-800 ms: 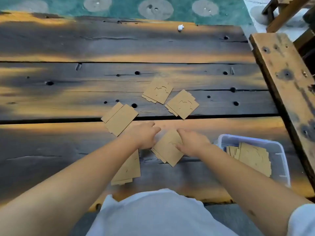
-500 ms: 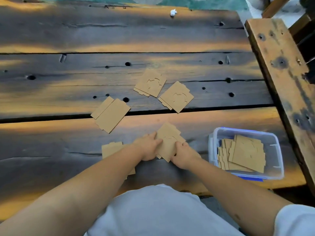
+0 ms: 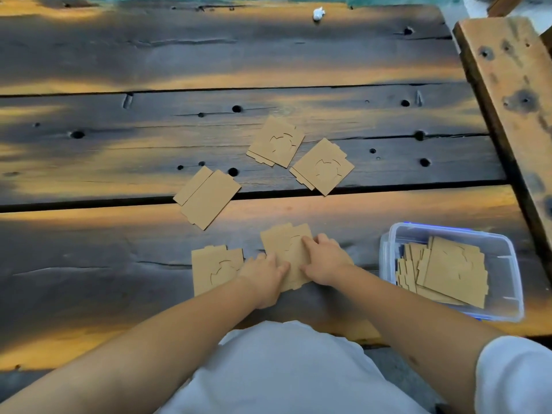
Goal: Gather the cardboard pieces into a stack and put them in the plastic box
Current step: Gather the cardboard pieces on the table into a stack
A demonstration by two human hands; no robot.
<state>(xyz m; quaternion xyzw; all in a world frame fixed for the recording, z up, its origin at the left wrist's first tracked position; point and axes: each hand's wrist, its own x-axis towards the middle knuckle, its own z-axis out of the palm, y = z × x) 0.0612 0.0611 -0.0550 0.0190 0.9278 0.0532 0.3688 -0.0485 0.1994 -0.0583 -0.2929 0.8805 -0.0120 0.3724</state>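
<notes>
Brown cardboard pieces lie in small piles on a dark wooden table [image 3: 119,150]. My left hand [image 3: 264,276] and my right hand [image 3: 324,261] press on either side of one pile of cardboard pieces [image 3: 288,245] near the front edge, fingers bent onto it. Another pile [image 3: 215,268] lies just left of my left hand. A plain pile [image 3: 207,197] sits further back, and two piles with cut-out shapes [image 3: 276,141] [image 3: 322,167] lie beyond it. A clear plastic box [image 3: 504,255] at the front right holds several cardboard pieces [image 3: 448,270].
A thick wooden beam [image 3: 510,85] runs along the table's right side. A small white scrap [image 3: 318,13] lies at the far edge. Gaps and round holes mark the planks. My white shirt fills the bottom of the view.
Both hands have drawn the pile between them closer to the front edge and squared it up. The view has tilted down slightly.
</notes>
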